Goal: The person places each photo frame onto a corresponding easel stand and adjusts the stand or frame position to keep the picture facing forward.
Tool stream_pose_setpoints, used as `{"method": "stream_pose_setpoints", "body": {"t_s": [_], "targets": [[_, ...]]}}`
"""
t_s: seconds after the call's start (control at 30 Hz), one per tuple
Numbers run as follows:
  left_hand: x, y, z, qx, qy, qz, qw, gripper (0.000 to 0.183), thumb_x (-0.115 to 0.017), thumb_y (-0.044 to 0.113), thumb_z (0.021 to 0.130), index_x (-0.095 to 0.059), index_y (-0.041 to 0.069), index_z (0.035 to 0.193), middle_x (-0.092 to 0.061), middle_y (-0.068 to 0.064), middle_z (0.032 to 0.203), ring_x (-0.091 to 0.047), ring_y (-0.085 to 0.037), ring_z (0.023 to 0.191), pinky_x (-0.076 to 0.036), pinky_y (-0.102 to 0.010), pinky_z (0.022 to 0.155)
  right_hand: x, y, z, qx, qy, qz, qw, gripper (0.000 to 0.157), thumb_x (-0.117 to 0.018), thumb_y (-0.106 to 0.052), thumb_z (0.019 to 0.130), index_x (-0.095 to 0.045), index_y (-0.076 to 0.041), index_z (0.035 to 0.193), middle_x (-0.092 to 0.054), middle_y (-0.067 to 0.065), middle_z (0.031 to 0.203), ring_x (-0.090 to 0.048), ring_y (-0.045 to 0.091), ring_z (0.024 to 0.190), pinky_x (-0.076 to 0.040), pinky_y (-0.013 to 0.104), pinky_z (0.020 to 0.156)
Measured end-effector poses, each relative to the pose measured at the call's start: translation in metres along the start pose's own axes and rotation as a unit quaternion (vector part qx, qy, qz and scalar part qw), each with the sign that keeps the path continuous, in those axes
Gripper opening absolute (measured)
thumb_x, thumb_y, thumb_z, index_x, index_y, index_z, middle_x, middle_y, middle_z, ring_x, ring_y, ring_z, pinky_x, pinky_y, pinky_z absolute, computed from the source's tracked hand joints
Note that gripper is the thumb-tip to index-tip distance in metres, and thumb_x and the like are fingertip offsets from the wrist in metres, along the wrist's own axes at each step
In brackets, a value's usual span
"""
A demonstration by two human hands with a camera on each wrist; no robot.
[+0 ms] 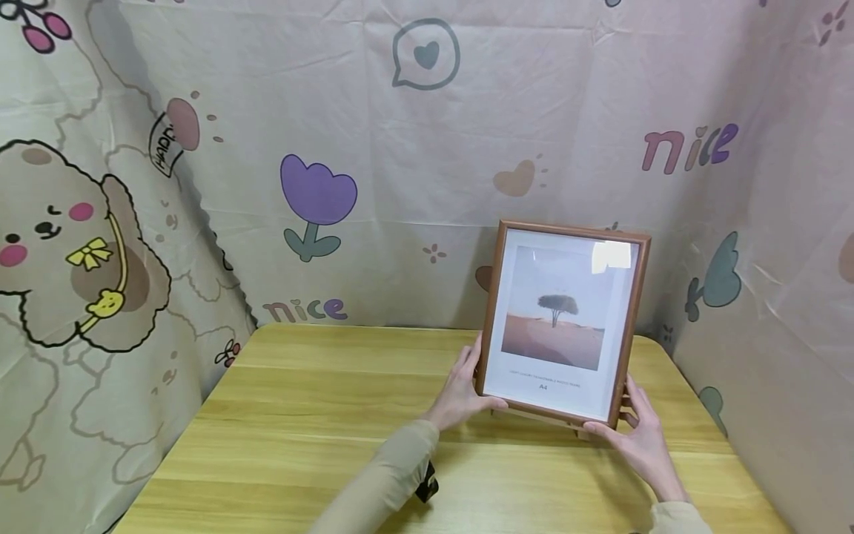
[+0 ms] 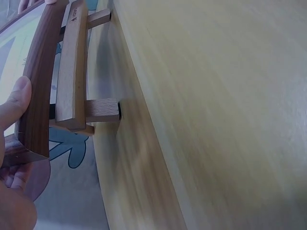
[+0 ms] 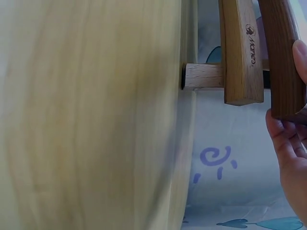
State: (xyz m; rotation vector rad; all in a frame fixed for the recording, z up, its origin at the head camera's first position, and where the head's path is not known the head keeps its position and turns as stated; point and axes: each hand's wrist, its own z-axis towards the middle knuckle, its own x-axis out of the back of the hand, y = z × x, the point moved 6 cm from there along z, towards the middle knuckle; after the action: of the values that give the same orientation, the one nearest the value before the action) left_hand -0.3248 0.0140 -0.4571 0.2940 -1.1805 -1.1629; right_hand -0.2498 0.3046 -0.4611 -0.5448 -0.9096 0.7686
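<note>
A brown-edged picture frame (image 1: 554,319) with a print of a lone tree is held up at the right of the table, slightly tilted. My left hand (image 1: 463,389) grips its lower left corner, thumb on the front and fingers behind. At the lower right corner my right hand (image 1: 637,437) holds it the same way. Just below the frame stands a light wooden stand (image 2: 72,67) with a ledge and short legs on the table. In the right wrist view a gap shows between this stand (image 3: 242,57) and the frame's bottom edge. Most of the stand's back is hidden.
The wooden table (image 1: 320,415) stretches to the left and front of the hands. Behind it and at both sides hangs a printed cloth (image 1: 400,148) with cartoon figures. A small black object (image 1: 427,486) shows at my left sleeve.
</note>
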Motion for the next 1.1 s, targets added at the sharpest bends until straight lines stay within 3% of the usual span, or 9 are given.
{"method": "stream_pose_setpoints", "body": {"t_s": [0.2, 0.47, 1.1], "targets": [[-0.002, 0.000, 0.002, -0.006, 0.006, 0.008, 0.9999, 0.134, -0.094, 0.032, 0.066, -0.003, 0.021, 0.164, -0.048, -0.009, 0.136, -0.053, -0.020, 0.116, -0.047, -0.041, 0.108, -0.002, 0.000, 0.001, -0.012, -0.008, -0.016, 1.000, 0.117, -0.092, -0.001, 0.066, -0.022, -0.002, 0.160, -0.048, 0.012, 0.131, -0.041, -0.017, 0.098, -0.041, -0.004, 0.081], [-0.004, 0.000, 0.002, -0.017, 0.012, 0.018, 0.9996, 0.131, -0.093, 0.033, 0.067, -0.007, 0.009, 0.163, -0.048, -0.011, 0.134, -0.053, -0.021, 0.114, -0.049, -0.043, 0.106, -0.003, 0.001, 0.001, -0.013, -0.012, -0.020, 1.000, 0.116, -0.091, -0.001, 0.067, -0.021, 0.000, 0.160, -0.049, 0.017, 0.129, -0.040, -0.017, 0.098, -0.041, -0.004, 0.080], [-0.013, -0.005, 0.005, -0.001, 0.024, 0.043, 0.9988, 0.132, -0.093, 0.034, 0.066, -0.006, 0.015, 0.164, -0.050, -0.009, 0.133, -0.054, -0.020, 0.115, -0.049, -0.040, 0.107, -0.004, 0.008, 0.003, -0.036, -0.014, -0.062, 0.997, 0.116, -0.093, -0.008, 0.068, -0.021, -0.002, 0.160, -0.051, 0.024, 0.129, -0.036, -0.021, 0.094, -0.041, -0.002, 0.075]]}}
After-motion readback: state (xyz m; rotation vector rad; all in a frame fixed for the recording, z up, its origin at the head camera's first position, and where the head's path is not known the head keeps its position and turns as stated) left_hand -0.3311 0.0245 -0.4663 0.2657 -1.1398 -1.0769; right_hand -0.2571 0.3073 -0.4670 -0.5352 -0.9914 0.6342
